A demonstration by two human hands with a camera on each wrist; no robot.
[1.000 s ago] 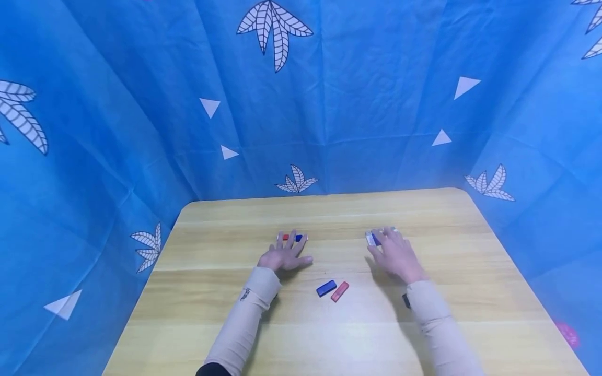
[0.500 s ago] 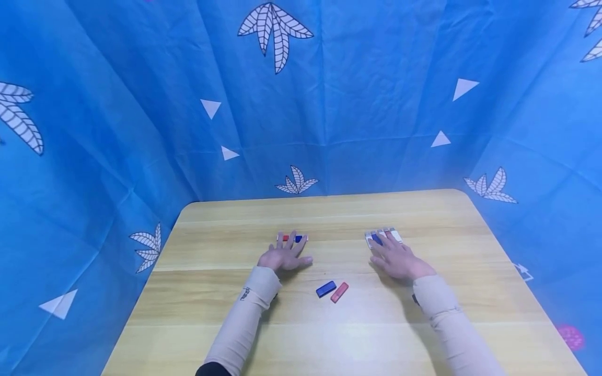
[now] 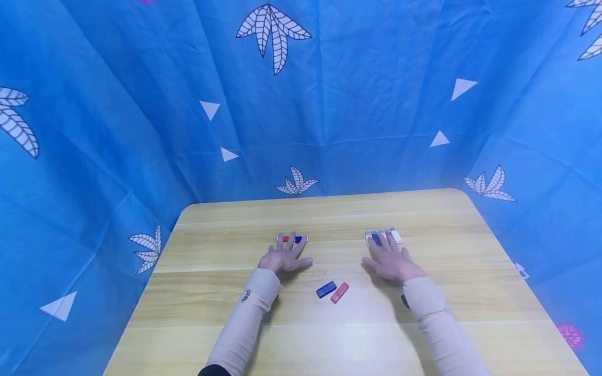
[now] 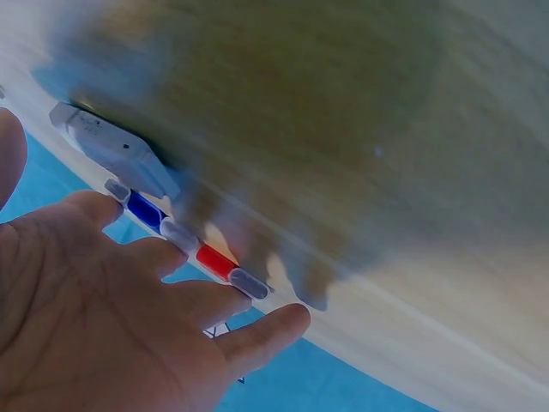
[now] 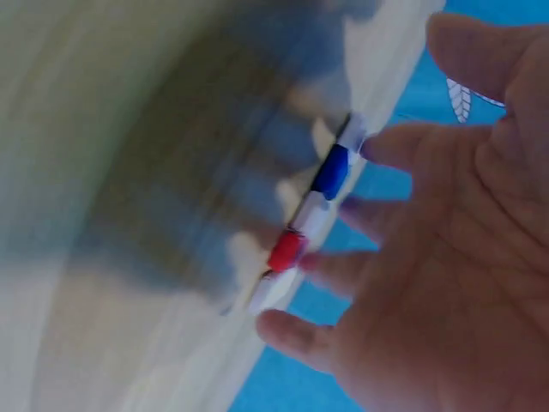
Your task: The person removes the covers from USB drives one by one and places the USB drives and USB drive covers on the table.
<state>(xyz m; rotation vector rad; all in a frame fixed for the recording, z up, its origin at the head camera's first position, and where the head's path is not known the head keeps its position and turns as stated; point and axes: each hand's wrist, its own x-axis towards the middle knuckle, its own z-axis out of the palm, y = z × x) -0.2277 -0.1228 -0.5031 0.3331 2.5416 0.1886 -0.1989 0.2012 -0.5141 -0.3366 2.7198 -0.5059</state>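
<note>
In the head view my left hand (image 3: 284,256) lies with fingers spread over a row of small flat sticks. Between its fingers a red stick (image 3: 285,238) and a blue stick (image 3: 298,239) show, with pale ones partly hidden. To the right, my right hand (image 3: 390,261) has its fingers extended against a second side-by-side row. There I see a blue stick (image 3: 376,239), a red stick (image 3: 389,236) and, at the right end, a white stick (image 3: 397,236). Both wrist views show fingertips at the stick ends: red (image 4: 216,263) on the left, blue (image 5: 332,174) on the right.
Nearer the person, a loose blue stick (image 3: 326,289) and a loose red stick (image 3: 340,292) lie apart on the wooden table (image 3: 329,334). The left wrist view shows a larger pale grey piece (image 4: 113,148) beside the row. A blue curtain (image 3: 376,130) surrounds the table.
My right hand has drawn back slightly towards the person and its fingers have spread, uncovering more of the right row. The left hand and the loose sticks have stayed put.
</note>
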